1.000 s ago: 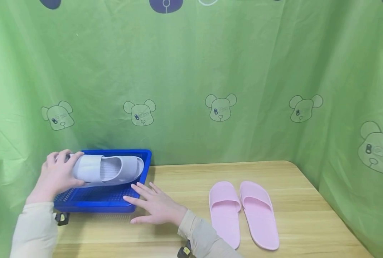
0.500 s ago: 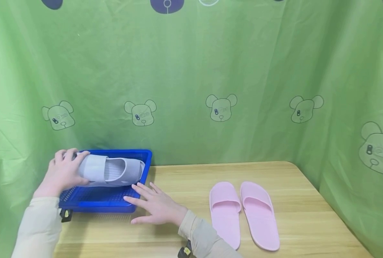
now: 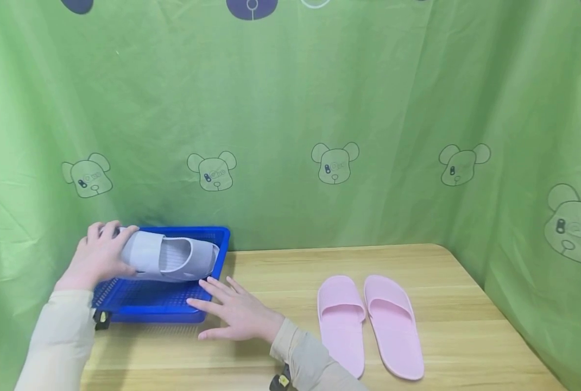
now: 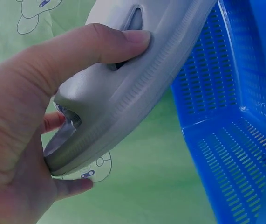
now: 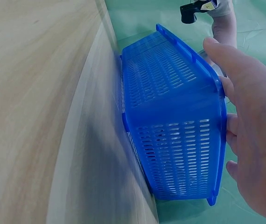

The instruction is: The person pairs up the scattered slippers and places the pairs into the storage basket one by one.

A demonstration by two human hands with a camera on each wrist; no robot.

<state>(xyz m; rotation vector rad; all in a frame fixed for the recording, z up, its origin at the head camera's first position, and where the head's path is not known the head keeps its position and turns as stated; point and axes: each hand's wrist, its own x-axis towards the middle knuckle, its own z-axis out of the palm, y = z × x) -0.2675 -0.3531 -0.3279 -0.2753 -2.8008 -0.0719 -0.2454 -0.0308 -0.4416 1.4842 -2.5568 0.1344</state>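
Nearest, the right hand (image 3: 239, 312) lies flat on the worktop (image 3: 290, 347), fingers (image 3: 212, 287) straight and spread, tips touching the near right corner of the blue basket (image 3: 163, 312). It grips nothing. The right wrist view shows the fingers pressed along the basket's rim (image 5: 219, 140).

Right of it, two pink slippers (image 3: 368, 323) lie side by side on the worktop, toes pointing away, well apart from both hands.

Further back, the left hand (image 3: 97, 255) grips the grey slipper (image 3: 170, 258) by its toe end. The left wrist view shows the thumb (image 4: 100, 42) curled over the strap and the other fingers (image 4: 53, 122) wrapped under the sole.

The slipper hangs over the basket, long axis running left to right along the basket's length. The heel points right, toward the right hand, and sits low near the right wall. The left hand is the one on the slipper. The right is just beside the heel but not touching it.

Cannot tell if the heel rests on the basket floor or hangs just above it, since the front wall hides the underside. The left sleeve (image 3: 51, 347) is cut off at the frame edge. Behind everything hangs a green curtain (image 3: 320, 108) with bear prints.
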